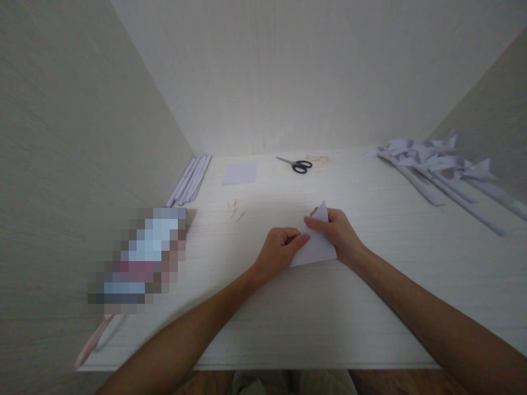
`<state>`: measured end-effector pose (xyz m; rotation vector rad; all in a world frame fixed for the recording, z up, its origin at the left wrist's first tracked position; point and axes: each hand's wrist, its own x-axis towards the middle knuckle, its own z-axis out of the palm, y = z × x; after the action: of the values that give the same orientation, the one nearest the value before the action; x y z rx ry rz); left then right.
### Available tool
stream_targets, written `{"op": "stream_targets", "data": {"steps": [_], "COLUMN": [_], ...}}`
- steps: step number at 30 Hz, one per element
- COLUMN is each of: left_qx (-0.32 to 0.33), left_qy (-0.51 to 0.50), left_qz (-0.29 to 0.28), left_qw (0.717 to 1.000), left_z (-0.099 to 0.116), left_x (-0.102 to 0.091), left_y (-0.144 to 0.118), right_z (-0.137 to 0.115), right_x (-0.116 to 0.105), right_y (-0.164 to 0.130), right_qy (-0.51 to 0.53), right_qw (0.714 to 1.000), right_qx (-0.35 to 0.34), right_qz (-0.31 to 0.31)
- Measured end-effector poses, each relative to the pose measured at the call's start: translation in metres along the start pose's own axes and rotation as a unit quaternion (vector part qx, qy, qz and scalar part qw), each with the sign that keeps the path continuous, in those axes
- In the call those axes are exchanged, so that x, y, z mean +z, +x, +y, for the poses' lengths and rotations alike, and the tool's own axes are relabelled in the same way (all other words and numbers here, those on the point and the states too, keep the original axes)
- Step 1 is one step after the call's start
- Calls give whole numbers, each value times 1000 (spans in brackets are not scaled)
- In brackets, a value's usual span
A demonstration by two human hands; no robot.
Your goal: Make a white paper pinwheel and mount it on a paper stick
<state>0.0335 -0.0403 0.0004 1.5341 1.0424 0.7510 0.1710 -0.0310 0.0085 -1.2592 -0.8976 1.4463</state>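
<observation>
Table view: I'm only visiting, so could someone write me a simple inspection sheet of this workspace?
Surface: white table, faintly streaked.
Work in hand: paper with a pointed top, held above the near middle.
Other things: sheet and scissors toward the back; paper tubes at back left; folded papers with sticks at right.
Clutter: pale bits left of centre; a blurred item at left, identity unclear.
Hands: left hand and right hand both grip the paper.
Cables: nothing seen for certain; a pink strap or cord lies by the blurred item.
Surroundings: pale walls left, right and behind.
</observation>
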Motion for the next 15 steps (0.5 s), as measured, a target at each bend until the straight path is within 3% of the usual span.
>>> {"op": "stream_targets", "data": {"steps": [7, 12, 13, 15], "left_qx": [1, 11, 10, 8], "left_qy": [-6, 7, 5, -2], "left_qz": [-23, -28, -17, 13], "left_qw": [1000, 1000, 1000, 1000], "left_z": [0, -2, -2, -3], "left_x": [3, 2, 2, 1], "left_y": [0, -4, -3, -2], "right_z": [-7, -18, -17, -13], "right_x": [-15, -37, -39, -35], "right_y": [14, 24, 24, 23], "right_qy": [54, 100, 89, 62], "right_qw": [993, 973, 974, 985], "right_qx": [-96, -163, -163, -145], "right_qz": [41, 130, 130, 72]}}
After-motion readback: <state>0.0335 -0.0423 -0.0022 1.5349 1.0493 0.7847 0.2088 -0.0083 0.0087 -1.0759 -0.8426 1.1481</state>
